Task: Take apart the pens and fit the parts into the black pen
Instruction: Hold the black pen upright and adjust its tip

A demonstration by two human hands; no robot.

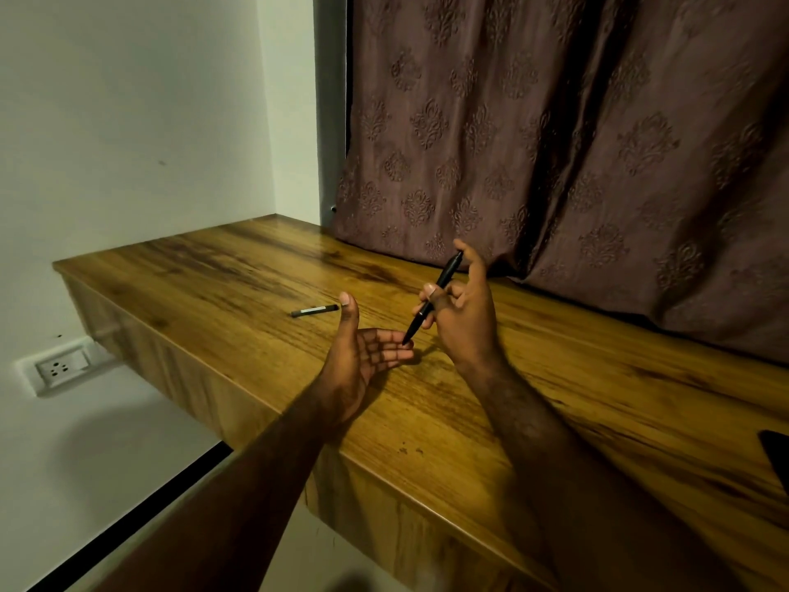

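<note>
My right hand [463,318] grips a black pen [435,294] at its middle, tilted with the clip end up and the tip pointing down-left. The tip touches the fingertips of my left hand [363,356], which is held palm-up and open just above the wooden desk [555,399]. A second dark pen part with a pale band [315,311] lies flat on the desk to the left of my left thumb, apart from both hands.
A brown patterned curtain [576,143] hangs over the desk's back edge behind my right hand. A dark object [775,457] pokes in at the right frame edge. A wall socket [57,369] sits below the desk's left end.
</note>
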